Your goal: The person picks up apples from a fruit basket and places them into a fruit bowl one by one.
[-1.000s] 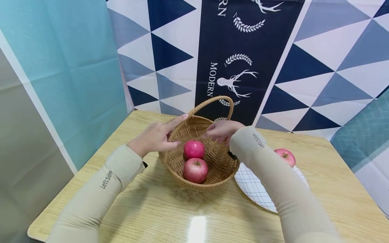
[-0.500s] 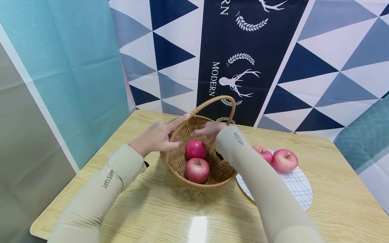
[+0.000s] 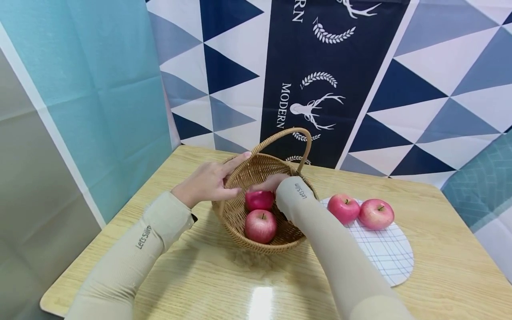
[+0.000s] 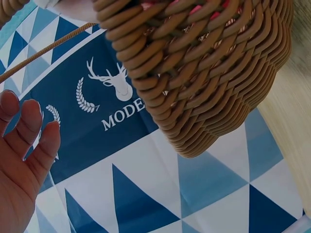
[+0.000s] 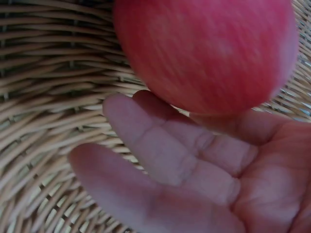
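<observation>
A wicker basket (image 3: 230,227) with an arched handle (image 3: 280,134) stands on the table. Two red apples lie in it: a near apple (image 3: 260,226) with its stem up, and a deeper pink far apple (image 3: 259,201). My left hand (image 3: 208,181) is at the basket's left side, its index finger straight against the handle and its thumb stretched toward the rim. Loosely bent fingers of that hand (image 4: 30,131) show apart from the weave. My right hand (image 3: 272,182) reaches inside, over the far apple. In the right wrist view its fingers (image 5: 160,155) extend loosely beside the apple (image 5: 209,53).
To the right, a white oval mat (image 3: 386,253) with blue checked lines carries two more apples, a left one (image 3: 343,208) and a right one (image 3: 376,214). My right forearm crosses in front of the mat. A patterned curtain (image 3: 236,66) hangs behind the wooden table (image 3: 200,284).
My right hand has moved left and down into the basket, up to the far apple. Both apples on the mat have come into sight. The left hand stays at the handle.
</observation>
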{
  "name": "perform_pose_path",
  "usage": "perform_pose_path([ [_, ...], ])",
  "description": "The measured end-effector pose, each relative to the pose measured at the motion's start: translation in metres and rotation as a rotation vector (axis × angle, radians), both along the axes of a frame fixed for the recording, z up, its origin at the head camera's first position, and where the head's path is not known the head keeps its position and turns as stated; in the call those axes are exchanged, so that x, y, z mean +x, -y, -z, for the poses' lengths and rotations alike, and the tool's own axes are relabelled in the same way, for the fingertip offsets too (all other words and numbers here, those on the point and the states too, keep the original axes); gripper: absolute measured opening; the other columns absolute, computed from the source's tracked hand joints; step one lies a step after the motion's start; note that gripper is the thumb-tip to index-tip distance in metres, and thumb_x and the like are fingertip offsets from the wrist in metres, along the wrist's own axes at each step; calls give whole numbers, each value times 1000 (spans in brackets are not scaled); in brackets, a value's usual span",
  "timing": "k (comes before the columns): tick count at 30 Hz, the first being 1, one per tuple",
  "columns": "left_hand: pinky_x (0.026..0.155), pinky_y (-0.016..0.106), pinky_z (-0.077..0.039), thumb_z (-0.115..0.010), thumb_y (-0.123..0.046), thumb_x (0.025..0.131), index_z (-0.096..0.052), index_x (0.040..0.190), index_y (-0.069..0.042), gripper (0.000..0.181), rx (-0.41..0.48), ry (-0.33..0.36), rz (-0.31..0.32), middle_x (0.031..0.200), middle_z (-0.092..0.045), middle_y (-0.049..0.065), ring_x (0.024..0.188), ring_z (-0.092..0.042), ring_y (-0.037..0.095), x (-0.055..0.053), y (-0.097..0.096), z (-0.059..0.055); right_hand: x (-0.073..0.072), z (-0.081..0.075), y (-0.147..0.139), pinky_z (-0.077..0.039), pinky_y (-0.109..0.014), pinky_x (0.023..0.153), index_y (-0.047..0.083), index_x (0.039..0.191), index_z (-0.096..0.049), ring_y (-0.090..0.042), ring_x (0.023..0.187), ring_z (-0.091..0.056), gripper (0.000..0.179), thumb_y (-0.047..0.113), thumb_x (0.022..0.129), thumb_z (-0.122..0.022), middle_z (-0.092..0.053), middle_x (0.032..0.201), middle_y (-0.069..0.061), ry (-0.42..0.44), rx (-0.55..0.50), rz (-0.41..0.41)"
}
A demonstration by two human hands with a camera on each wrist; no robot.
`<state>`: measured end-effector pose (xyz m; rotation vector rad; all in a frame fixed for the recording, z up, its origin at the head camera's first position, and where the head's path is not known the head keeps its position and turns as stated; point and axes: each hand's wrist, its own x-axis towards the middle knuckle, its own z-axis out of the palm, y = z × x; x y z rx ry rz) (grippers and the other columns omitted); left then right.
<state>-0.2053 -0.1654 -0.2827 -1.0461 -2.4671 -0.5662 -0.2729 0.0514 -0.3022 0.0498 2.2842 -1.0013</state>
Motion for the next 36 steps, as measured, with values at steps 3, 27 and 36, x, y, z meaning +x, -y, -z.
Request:
perform_pose_path([
  [3, 42, 26, -30, -63, -25, 75, -38, 143, -8, 74, 6, -24, 12, 52, -27, -10, 45, -29, 5, 0, 0, 1, 9, 6, -1, -48, -38, 84, 23, 104, -74, -19, 102, -57, 56, 55, 59, -83, -67, 105, 1, -2, -76, 110],
  [27, 41, 25, -30, -65, -25, 74, -41, 140, -6, 72, 22, -66, 53, 53, -25, -10, 44, -26, 4, -2, -3, 2, -11, 20, -5, -48, -31, 85, 12, 107, -73, -18, 96, -60, 39, 37, 77, -76, -68, 101, -3, -19, -134, -220],
  [36, 41, 25, -31, -64, -26, 75, -39, 142, -6, 74, 19, -34, 29, 52, -25, -11, 43, -28, 4, -2, 1, 3, -25, 14, 7, -46, -31, 85, 3, 111, -60, -19, 91, -50, 41, 17, 75, -75, -56, 104, -7, -42, -82, -234],
])
